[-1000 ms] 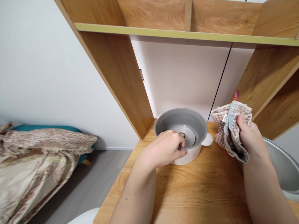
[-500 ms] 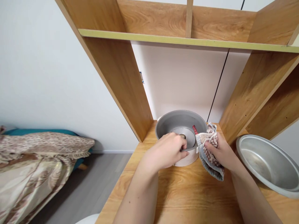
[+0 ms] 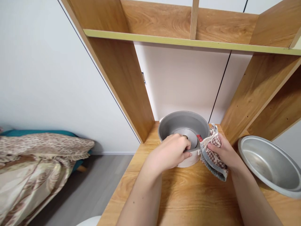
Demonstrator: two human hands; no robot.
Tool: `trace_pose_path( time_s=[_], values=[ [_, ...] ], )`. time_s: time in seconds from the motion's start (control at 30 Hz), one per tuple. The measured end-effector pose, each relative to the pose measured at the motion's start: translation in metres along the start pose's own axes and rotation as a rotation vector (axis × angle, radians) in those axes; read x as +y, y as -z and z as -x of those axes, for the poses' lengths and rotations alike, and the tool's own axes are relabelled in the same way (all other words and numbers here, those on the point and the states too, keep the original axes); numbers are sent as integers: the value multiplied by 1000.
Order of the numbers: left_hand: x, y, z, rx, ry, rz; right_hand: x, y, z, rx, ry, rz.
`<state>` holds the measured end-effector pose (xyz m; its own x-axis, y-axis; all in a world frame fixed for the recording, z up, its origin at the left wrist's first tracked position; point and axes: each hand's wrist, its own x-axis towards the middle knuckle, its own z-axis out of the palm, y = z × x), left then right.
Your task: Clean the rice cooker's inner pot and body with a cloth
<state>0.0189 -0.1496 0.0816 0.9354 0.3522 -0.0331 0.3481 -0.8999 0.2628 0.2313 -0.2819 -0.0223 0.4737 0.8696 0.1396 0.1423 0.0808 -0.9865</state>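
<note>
A round white cooker body with a grey metal inside [image 3: 181, 124] stands on the wooden tabletop [image 3: 188, 194] near the back wall. My left hand [image 3: 170, 152] is closed over its near rim, thumb inside, fingers outside. My right hand [image 3: 223, 150] grips a folded brown-and-white checked cloth [image 3: 211, 153] and presses it against the cooker's right outer side, by a small red tag. A round heating plate shows at the cooker's bottom.
A loose metal inner pot [image 3: 270, 164] lies tilted at the right on the table. Wooden shelf uprights [image 3: 124, 81] flank the cooker, with a shelf board overhead. A bed with a patterned blanket [image 3: 35, 166] is low on the left.
My right hand has come down and to the left with the cloth, from held up in the air to pressed on the cooker's right side. My left hand stays on the rim.
</note>
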Motion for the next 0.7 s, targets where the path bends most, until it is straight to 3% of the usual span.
trace_pose_path(
  time_s=[0.1, 0.3, 0.37, 0.57, 0.7],
  values=[
    [1, 0, 0, 7, -15, 12, -2, -5, -5, 88, -69, -71],
    [0, -3, 0, 15, -19, 20, 1, -8, -20, 217, 10, 13],
    [0, -3, 0, 18, -17, 23, 1, -9, -18, 216, 29, -6],
    [1, -1, -1, -4, -11, 20, -1, -9, 0, 58, -38, -102],
    [-1, -2, -1, -6, -17, 32, 4, -9, -5, 139, -29, -129]
  ],
)
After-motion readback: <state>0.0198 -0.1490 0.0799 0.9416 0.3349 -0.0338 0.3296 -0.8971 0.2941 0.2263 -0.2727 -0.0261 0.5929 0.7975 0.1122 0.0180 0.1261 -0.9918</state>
